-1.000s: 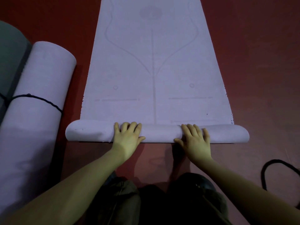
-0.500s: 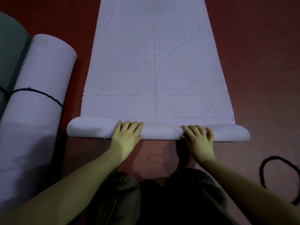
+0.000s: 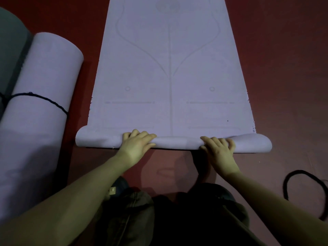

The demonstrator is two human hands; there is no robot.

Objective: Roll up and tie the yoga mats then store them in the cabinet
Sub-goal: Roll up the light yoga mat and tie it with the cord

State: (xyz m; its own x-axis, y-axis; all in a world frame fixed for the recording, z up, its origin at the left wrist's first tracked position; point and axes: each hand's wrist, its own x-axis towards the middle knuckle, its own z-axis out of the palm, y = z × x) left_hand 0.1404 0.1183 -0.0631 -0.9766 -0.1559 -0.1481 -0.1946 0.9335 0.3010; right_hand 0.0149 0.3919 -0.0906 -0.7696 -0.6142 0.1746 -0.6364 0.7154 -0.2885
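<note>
A lilac yoga mat (image 3: 170,77) lies flat on the red floor and stretches away from me. Its near end is turned into a thin roll (image 3: 177,142). My left hand (image 3: 136,144) sits on the roll left of the middle, fingers curled over its top. My right hand (image 3: 219,150) grips the roll right of the middle in the same way. At the left lies a rolled lilac mat (image 3: 40,103) with a black cord (image 3: 44,99) tied round it.
A dark grey rolled mat (image 3: 10,50) lies against the tied one at the far left edge. A loose black cord (image 3: 301,172) loops on the floor at the lower right. My knees are just below the roll. Bare red floor (image 3: 284,86) flanks the mat's right side.
The roll has turned a little farther up the mat. Both hands have moved forward with it, and their fingers curl more tightly over its top.
</note>
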